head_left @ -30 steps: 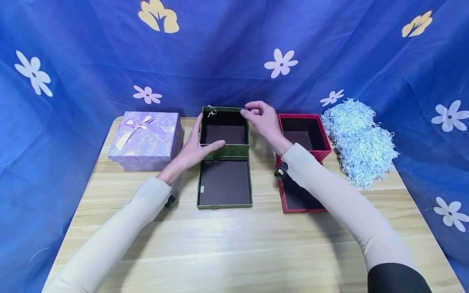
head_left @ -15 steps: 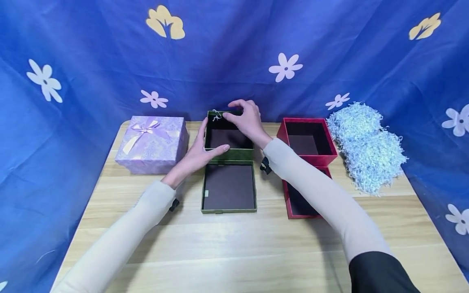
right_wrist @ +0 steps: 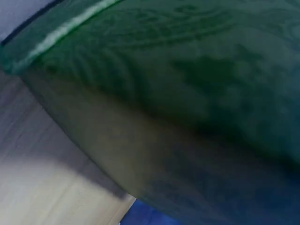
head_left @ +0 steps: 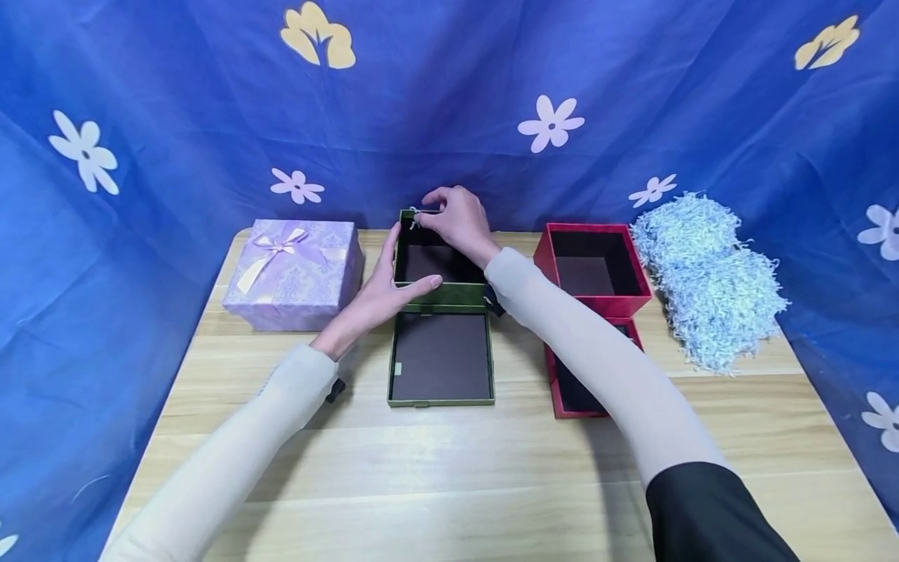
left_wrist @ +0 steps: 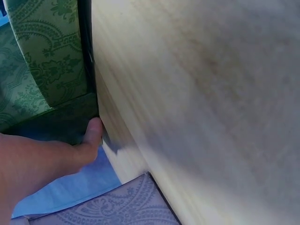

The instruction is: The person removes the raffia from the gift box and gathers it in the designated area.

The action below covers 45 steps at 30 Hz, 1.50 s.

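Observation:
A green patterned gift box (head_left: pixel 456 295) stands lidless at the back middle, dark inside. My left hand (head_left: pixel 375 300) spans its near left corner, thumb along the front wall and straight fingers against the left side. In the left wrist view a finger of the left hand (left_wrist: pixel 51 159) presses the green box (left_wrist: pixel 51 56). A pale blue strand of shredded paper (head_left: pixel 413 223) hangs over the back rim near the left corner. There my right hand (head_left: pixel 462 222) has curled fingers, thumb and index tips pinching at the strand. The right wrist view shows the green wall (right_wrist: pixel 211 70) blurred.
The green lid (head_left: pixel 441 355) lies inside-up before its box. To the right stand an open red box (head_left: pixel 611 307) and its lid (head_left: pixel 562 394), partly under my right forearm. Light blue shredded paper (head_left: pixel 723 300) lies far right; a lilac box with a bow (head_left: pixel 302 273) sits left.
My right hand has moved left along the back rim, from the right corner to the strand. The left hand has stayed on the green box. The head view has shifted slightly.

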Motion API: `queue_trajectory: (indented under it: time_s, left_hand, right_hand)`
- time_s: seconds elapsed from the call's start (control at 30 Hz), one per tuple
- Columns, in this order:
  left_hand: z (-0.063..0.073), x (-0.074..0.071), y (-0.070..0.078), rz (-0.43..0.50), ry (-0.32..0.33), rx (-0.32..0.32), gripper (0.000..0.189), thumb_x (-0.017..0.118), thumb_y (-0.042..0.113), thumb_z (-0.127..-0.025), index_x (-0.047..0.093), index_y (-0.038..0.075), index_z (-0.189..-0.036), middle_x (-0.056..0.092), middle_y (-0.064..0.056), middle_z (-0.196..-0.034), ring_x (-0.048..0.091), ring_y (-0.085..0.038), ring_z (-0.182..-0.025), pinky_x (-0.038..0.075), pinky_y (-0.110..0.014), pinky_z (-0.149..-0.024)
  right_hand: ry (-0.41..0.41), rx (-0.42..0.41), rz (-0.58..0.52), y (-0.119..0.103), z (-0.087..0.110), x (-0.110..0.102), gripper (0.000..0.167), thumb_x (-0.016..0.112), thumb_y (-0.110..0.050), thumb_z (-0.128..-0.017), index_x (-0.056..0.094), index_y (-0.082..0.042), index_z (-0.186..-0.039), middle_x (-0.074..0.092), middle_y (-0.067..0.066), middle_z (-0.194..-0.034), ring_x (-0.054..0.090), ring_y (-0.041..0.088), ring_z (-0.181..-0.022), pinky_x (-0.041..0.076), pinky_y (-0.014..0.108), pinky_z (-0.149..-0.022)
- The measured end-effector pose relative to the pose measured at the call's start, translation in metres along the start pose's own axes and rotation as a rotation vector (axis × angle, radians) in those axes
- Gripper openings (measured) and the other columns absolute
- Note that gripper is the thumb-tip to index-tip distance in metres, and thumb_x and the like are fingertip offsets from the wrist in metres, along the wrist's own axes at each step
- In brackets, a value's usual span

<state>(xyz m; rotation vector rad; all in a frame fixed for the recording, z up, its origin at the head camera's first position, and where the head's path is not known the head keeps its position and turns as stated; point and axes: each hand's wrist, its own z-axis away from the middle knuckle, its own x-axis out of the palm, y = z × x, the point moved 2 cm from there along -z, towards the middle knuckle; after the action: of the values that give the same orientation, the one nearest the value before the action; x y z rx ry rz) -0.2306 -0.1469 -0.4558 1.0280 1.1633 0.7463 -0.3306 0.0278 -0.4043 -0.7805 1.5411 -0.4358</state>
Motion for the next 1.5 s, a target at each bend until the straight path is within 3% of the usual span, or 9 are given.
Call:
queue_trajectory:
  time_s: [0.1, 0.23, 0.33, 0.47, 0.77, 1.03, 1.23, 1.4, 1.5]
  left_hand:
    - [0.001, -0.001, 0.003, 0.003, -0.009, -0.013, 0.117, 0.081, 0.044, -0.099, -0.007, 0.034, -0.176, -0.004, -0.005, -0.182, 0.001, -0.025, -0.164, 0.01, -0.055, -0.131]
    - [0.011, -0.002, 0.023, 0.012, -0.02, -0.026, 0.116, 0.079, 0.039, -0.101, -0.009, 0.028, -0.176, -0.005, -0.011, -0.182, 0.0, -0.029, -0.165, 0.008, -0.056, -0.131]
    - [0.019, -0.002, 0.036, 0.011, -0.024, -0.033, 0.116, 0.079, 0.038, -0.101, -0.009, 0.027, -0.176, -0.005, -0.013, -0.181, 0.0, -0.031, -0.165, 0.008, -0.058, -0.131]
    - [0.02, -0.002, 0.038, 0.004, -0.028, -0.039, 0.116, 0.079, 0.038, -0.101, -0.009, 0.027, -0.176, -0.005, -0.013, -0.181, 0.001, -0.032, -0.165, 0.009, -0.057, -0.131]
    - [0.001, -0.002, 0.008, -0.013, -0.007, -0.016, 0.117, 0.081, 0.044, -0.1, -0.007, 0.034, -0.176, -0.004, -0.008, -0.182, 0.001, -0.027, -0.165, 0.009, -0.054, -0.131]
    - [-0.001, -0.002, -0.002, -0.026, 0.008, 0.019, 0.118, 0.081, 0.055, -0.096, -0.006, 0.04, -0.175, -0.002, -0.002, -0.182, 0.004, -0.022, -0.164, 0.012, -0.053, -0.131]
    - [0.001, -0.002, 0.0, -0.026, 0.004, 0.032, 0.118, 0.081, 0.055, -0.097, -0.006, 0.039, -0.175, -0.003, 0.0, -0.182, 0.003, -0.023, -0.164, 0.011, -0.054, -0.131]
    - [0.001, -0.001, 0.0, -0.018, -0.004, 0.026, 0.117, 0.08, 0.055, -0.097, -0.007, 0.042, -0.175, -0.005, 0.002, -0.182, 0.002, -0.023, -0.164, 0.011, -0.054, -0.131]
    - [0.0, -0.001, 0.0, -0.023, -0.004, 0.022, 0.117, 0.081, 0.052, -0.098, -0.008, 0.041, -0.175, -0.006, 0.001, -0.181, 0.002, -0.023, -0.164, 0.011, -0.054, -0.131]
  right_hand:
    - [0.012, -0.011, 0.016, -0.001, -0.002, 0.002, 0.021, 0.085, -0.033, -0.096, 0.087, -0.019, -0.112, 0.068, -0.003, -0.09, 0.059, 0.013, -0.085, 0.048, 0.03, -0.077]
    - [0.06, -0.023, -0.031, 0.001, -0.004, 0.002, 0.01, 0.083, -0.027, -0.097, 0.089, -0.019, -0.101, 0.07, -0.005, -0.083, 0.059, 0.011, -0.082, 0.047, 0.029, -0.077]
    - [0.085, -0.008, -0.097, 0.004, -0.006, 0.001, 0.01, 0.083, -0.025, -0.098, 0.09, -0.018, -0.097, 0.077, -0.006, -0.088, 0.061, 0.009, -0.084, 0.048, 0.027, -0.079]
    - [0.098, 0.038, -0.201, 0.006, -0.006, -0.002, 0.01, 0.085, -0.024, -0.096, 0.09, -0.016, -0.096, 0.082, -0.005, -0.097, 0.066, 0.009, -0.089, 0.049, 0.024, -0.081]
    - [0.099, 0.098, -0.307, 0.002, 0.001, -0.011, 0.01, 0.088, -0.022, -0.092, 0.09, -0.013, -0.091, 0.082, -0.006, -0.092, 0.069, 0.009, -0.095, 0.05, 0.022, -0.085]
    - [0.026, 0.09, -0.222, -0.001, 0.013, -0.01, 0.01, 0.088, -0.023, -0.094, 0.09, -0.013, -0.094, 0.083, -0.004, -0.099, 0.068, 0.012, -0.097, 0.05, 0.024, -0.084]
    - [0.02, 0.127, -0.09, -0.003, 0.013, -0.004, 0.015, 0.084, -0.024, -0.097, 0.09, -0.011, -0.095, 0.083, -0.002, -0.101, 0.071, 0.017, -0.108, 0.052, 0.027, -0.096]
    - [0.02, 0.165, -0.048, -0.005, 0.016, 0.004, 0.018, 0.08, -0.025, -0.1, 0.09, -0.01, -0.095, 0.082, 0.003, -0.095, 0.073, 0.019, -0.092, 0.054, 0.029, -0.088]
    - [-0.016, 0.231, -0.132, -0.003, 0.019, 0.011, 0.021, 0.078, -0.023, -0.102, 0.088, -0.005, -0.098, 0.081, 0.011, -0.093, 0.072, 0.021, -0.076, 0.053, 0.028, -0.075]
